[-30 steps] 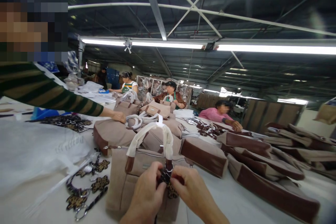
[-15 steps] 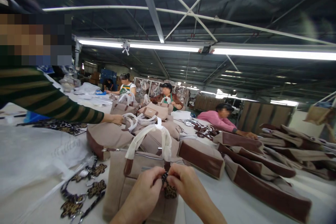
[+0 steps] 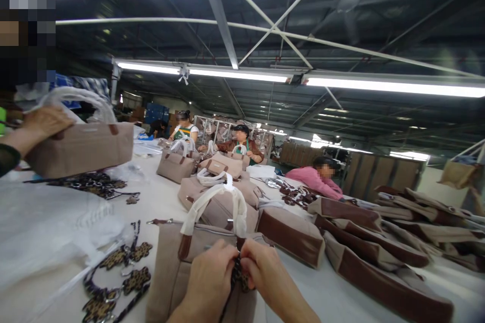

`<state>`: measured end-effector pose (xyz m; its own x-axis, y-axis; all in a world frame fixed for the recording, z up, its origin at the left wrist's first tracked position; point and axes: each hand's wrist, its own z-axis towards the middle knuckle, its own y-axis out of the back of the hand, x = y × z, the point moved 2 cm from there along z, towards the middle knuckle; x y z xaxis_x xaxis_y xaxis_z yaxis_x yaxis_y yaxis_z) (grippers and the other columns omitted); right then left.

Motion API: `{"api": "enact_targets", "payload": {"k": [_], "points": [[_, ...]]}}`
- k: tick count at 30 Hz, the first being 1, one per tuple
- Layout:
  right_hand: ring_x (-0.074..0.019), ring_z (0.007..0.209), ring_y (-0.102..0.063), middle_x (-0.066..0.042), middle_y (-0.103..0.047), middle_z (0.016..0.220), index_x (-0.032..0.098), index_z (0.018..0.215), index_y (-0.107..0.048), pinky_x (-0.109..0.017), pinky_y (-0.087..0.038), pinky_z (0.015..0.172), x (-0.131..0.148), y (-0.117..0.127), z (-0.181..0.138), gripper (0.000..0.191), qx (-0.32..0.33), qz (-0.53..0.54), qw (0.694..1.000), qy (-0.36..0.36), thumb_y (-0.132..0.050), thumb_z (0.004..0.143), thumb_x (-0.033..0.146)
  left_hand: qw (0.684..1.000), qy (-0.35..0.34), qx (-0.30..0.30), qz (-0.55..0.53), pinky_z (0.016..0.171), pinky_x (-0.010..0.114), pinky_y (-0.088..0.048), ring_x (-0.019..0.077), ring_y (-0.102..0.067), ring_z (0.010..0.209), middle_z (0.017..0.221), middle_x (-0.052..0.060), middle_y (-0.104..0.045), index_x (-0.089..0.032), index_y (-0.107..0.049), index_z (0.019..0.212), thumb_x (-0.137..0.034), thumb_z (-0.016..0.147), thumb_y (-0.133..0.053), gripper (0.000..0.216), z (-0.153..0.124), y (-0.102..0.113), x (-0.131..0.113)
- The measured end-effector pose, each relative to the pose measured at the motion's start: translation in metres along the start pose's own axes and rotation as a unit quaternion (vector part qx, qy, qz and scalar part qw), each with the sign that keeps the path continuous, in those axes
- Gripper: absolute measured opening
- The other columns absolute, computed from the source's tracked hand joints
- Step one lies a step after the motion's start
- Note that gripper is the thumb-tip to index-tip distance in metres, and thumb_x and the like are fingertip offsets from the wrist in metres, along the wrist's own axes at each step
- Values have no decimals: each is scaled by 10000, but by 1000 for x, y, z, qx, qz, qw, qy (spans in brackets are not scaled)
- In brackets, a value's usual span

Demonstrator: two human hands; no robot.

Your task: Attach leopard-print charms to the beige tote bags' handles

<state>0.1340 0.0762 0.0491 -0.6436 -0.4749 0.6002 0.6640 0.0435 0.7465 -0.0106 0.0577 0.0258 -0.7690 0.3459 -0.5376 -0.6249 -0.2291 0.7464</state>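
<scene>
A beige handbag [image 3: 170,267] with brown trim stands upright in front of me, its handles [image 3: 239,212] wrapped in white. At the base of the right handle my left hand [image 3: 212,275] and my right hand [image 3: 265,267] pinch a dark leopard-print bag charm [image 3: 242,280] with a cord. The fingertips of both hands nearly meet and hide most of the cord. To the left lie more leopard-print charms [image 3: 136,280] with dark cords and metal rings.
A co-worker's hand [image 3: 49,120] holds another beige handbag [image 3: 94,149] at left. Several handbags [image 3: 217,202] stand behind mine. Flat bags with brown bases [image 3: 386,282] lie at right. Clear plastic [image 3: 56,232] covers the left table. Other people sit across the table.
The co-worker at left has lifted a handbag from the pile and carried it leftward. My hands stay at the handle base, still working the charm. A dark cord now hangs below my left hand.
</scene>
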Motion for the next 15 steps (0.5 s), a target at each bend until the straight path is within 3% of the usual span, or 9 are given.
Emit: {"api": "enact_targets", "payload": {"k": [3,10,12,15], "points": [[-146,536,-534,49,-513,524,212,711,-472,-234,-352,561,-1,-1,0,220,0,-2,1000,4,-431,770,5,996,12,-4,88,764,332,-406,243,-618,974,1005,51,-658,-222,-694,904,-134,934,-450,261,3,0,-4],[-165,604,-543,14,-561,594,207,692,-471,-257,-344,595,-4,0,1,174,-16,-18,999,24,-427,753,50,991,-13,-4,130,800,351,-428,246,-596,1013,1005,48,-656,-212,-692,919,-136,958,-476,233,10,-12,-4],[-176,642,-540,0,-571,637,205,703,-500,-272,-347,621,-4,7,2,130,-45,-19,998,28,-438,803,150,991,-21,-15,133,797,345,-431,243,-591,1018,1007,51,-649,-204,-687,912,-138,969,-465,239,11,-8,-1],[-192,715,-542,-29,-588,744,200,744,-564,-295,-360,673,-3,20,2,231,-132,-24,990,41,-421,868,332,988,-18,-51,145,819,343,-426,240,-578,1015,995,60,-636,-180,-672,855,-109,969,-449,260,10,5,5]]}}
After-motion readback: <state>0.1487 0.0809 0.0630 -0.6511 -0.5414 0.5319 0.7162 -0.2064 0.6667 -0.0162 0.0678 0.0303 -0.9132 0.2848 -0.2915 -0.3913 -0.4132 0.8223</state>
